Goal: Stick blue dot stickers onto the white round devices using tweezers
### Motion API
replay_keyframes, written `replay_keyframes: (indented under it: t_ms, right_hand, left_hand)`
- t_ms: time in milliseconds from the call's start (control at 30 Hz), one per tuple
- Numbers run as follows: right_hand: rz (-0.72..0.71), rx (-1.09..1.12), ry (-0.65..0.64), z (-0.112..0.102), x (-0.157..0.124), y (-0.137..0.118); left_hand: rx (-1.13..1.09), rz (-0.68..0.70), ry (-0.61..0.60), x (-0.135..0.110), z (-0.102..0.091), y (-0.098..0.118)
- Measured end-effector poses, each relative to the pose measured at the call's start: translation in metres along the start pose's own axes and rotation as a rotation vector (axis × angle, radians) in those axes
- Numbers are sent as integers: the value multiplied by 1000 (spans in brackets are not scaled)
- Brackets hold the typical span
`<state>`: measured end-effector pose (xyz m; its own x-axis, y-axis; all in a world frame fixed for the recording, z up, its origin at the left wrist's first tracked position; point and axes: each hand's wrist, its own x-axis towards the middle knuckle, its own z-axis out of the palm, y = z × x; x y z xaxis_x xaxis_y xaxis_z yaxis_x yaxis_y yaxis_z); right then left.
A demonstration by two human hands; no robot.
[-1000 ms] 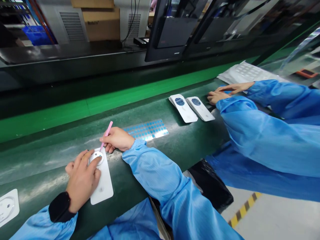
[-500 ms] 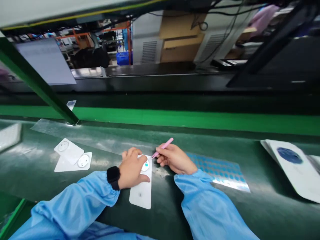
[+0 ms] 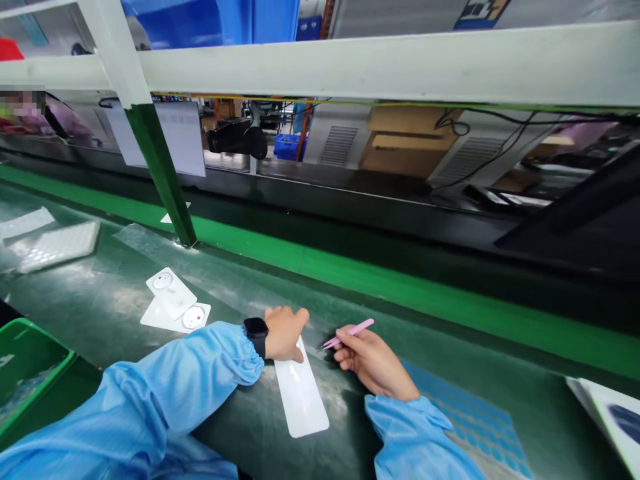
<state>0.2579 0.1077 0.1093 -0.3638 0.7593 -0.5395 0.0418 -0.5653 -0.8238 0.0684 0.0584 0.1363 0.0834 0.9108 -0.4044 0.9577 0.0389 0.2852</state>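
Note:
My left hand (image 3: 286, 335), with a dark watch at its wrist, is closed round the upper end of a white rectangular panel (image 3: 304, 400) with rounded corners. Its fingers hide that end; the lower part is plain and shiny. In my right hand (image 3: 367, 360) is a pair of pink tweezers (image 3: 361, 327), pinched between thumb and fingers, its thin tips pointing left, apart from the panel. By my right forearm lies a clear sheet of blue round stickers (image 3: 465, 413), partly covered by the sleeve.
Two overlapping white panels (image 3: 173, 303) with round fittings lie to the left. Further left are a white tray (image 3: 63, 245) and a green bin (image 3: 37, 333). A green post (image 3: 160, 173) rises from the bench's back edge. More white panels (image 3: 607, 413) stand at the right edge.
My view has tilted up and swung left. The left hand has shifted to the panel's upper end, and the blue dot on it is now hidden. The tweezers' tips have come away from the panel.

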Motion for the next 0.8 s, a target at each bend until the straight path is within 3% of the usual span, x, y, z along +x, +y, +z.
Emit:
replay_keyframes:
  t_ms: [133,267,433,567,700,800]
  right_hand:
    - [31,51,50,9,-6,-6]
    - [65,87,44,18,-7,-10]
    - [59,110,-25,20,0,-5]
    - [57,114,-91,19,7,2]
    - [49,117,-117,19,12,5]
    - [41,127,-137,18,13,4]
  left_hand:
    - [34,59,-3,11,-21,-15]
    - [99,164,42,46,-75,-31]
    - [169,158,244,107,-152,-32]
    - [205,56,509,136,-190,-28]
    - [224,-40,730,131,-208,-38]
    - [238,-42,766,98,-208,-57]
